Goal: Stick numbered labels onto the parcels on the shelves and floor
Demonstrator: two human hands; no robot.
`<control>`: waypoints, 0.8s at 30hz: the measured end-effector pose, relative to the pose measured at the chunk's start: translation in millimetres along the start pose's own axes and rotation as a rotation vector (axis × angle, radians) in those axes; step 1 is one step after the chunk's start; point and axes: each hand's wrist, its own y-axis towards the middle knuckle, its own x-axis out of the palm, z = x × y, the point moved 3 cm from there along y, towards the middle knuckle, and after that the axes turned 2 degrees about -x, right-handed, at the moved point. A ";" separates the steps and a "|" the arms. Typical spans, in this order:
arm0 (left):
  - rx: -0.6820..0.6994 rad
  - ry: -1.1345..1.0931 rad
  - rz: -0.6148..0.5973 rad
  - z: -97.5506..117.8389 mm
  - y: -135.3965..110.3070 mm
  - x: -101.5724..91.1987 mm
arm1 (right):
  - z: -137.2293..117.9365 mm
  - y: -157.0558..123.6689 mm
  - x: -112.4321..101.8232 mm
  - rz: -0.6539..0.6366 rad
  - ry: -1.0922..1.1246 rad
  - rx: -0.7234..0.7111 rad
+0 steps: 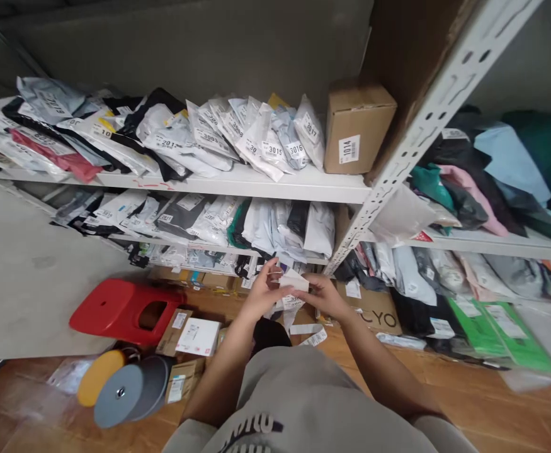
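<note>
Both my hands meet in front of the lower shelves, holding a bundle of white paper labels (294, 284). My left hand (264, 288) pinches the left side of the slips, fingers curled around them. My right hand (325, 294) grips the right side from below. More label strips (309, 333) hang down and lie on the wooden floor under my hands. Directly behind the labels are bagged garments on the bottom shelf (237, 264).
A white metal rack (242, 184) holds numbered poly bags and a cardboard box marked 1014 (356, 129). A red plastic stool (126, 309) lies on its side at left, beside small boxes (194, 336) and grey and yellow tape rolls (124, 387). Green bags (502, 330) lie at right.
</note>
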 end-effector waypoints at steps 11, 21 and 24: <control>0.079 0.110 0.101 -18.8 -18.9 16.1 | 6.2 -12.9 -1.6 0.115 0.316 0.123; 0.125 0.275 0.276 -31.9 52.7 -63.6 | 73.2 75.4 78.3 0.342 0.684 0.333; 0.063 0.258 0.262 -43.5 85.2 -103.4 | 88.4 110.6 98.3 0.344 0.671 0.324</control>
